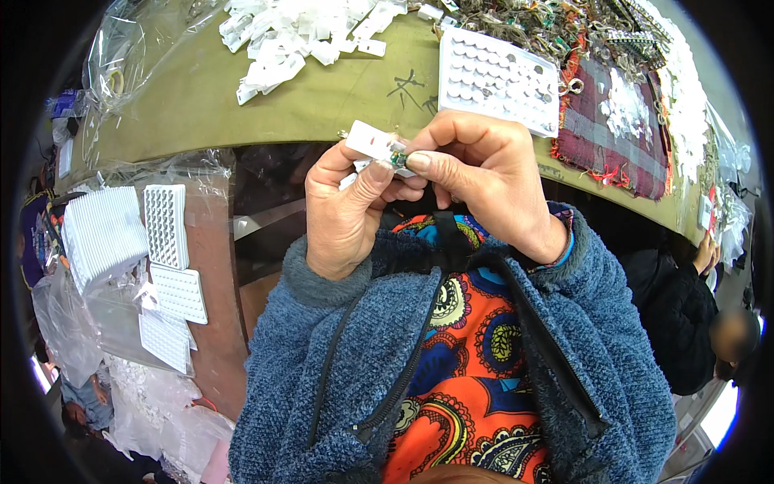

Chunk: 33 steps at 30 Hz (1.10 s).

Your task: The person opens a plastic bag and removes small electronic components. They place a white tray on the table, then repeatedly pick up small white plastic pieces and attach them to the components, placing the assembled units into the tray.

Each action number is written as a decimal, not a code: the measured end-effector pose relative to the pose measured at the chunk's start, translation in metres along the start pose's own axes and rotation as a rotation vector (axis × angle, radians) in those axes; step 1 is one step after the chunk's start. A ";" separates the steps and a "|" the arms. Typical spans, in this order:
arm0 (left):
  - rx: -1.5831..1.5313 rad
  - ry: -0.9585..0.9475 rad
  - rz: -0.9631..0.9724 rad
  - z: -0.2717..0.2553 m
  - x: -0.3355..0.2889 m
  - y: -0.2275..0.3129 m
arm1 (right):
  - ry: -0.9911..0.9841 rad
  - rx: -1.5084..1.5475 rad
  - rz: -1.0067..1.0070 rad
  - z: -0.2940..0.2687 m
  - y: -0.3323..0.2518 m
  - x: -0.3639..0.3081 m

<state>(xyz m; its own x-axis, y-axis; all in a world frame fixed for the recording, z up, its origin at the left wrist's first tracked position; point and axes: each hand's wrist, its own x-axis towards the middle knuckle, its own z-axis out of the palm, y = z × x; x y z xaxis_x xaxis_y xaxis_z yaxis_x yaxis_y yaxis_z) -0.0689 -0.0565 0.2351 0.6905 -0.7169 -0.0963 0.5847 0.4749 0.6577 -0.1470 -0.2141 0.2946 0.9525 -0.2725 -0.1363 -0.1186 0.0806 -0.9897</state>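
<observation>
Close in front of my chest, both hands meet over one small piece. My left hand (340, 211) is closed around a white plastic housing (368, 139), its thumb pressed along the edge. Against the housing's right end, my right hand (496, 173) pinches a small green circuit board (398, 157) between thumb and forefinger. Whether the board sits inside the housing or only touches it, I cannot tell. A second white edge (348, 181) shows under the left fingers; most of it is hidden.
Loose white plastic housings (278, 36) lie piled on the green tabletop (189, 113). A white tray of round discs (496, 85) stands beside a plaid cloth (584, 133). Wired boards (528, 20) heap behind. Stacked white trays (105, 230) are at left. At right sits another person (669, 315).
</observation>
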 end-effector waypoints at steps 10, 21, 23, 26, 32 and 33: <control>-0.098 -0.018 -0.080 -0.003 0.001 -0.001 | -0.041 -0.320 -0.419 -0.007 0.014 0.001; 0.050 0.045 0.047 0.002 0.002 -0.005 | 0.057 -0.707 -0.703 -0.004 0.017 0.002; 0.147 0.080 0.104 0.007 0.000 -0.005 | 0.060 -0.730 -0.734 -0.005 0.017 0.002; 0.296 0.157 0.170 0.011 -0.001 -0.003 | 0.064 -0.731 -0.772 -0.006 0.017 0.003; 0.267 0.102 0.291 0.008 0.003 0.000 | 0.098 -0.379 -0.398 -0.001 0.012 -0.004; 0.256 0.082 0.288 0.007 0.003 0.000 | 0.076 -0.404 -0.362 -0.002 0.012 -0.006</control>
<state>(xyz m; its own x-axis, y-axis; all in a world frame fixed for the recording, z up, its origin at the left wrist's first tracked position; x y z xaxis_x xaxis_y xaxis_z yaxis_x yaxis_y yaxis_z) -0.0701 -0.0626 0.2400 0.8486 -0.5249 0.0667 0.2442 0.5003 0.8307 -0.1544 -0.2131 0.2834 0.9312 -0.2840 0.2286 0.1007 -0.4022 -0.9100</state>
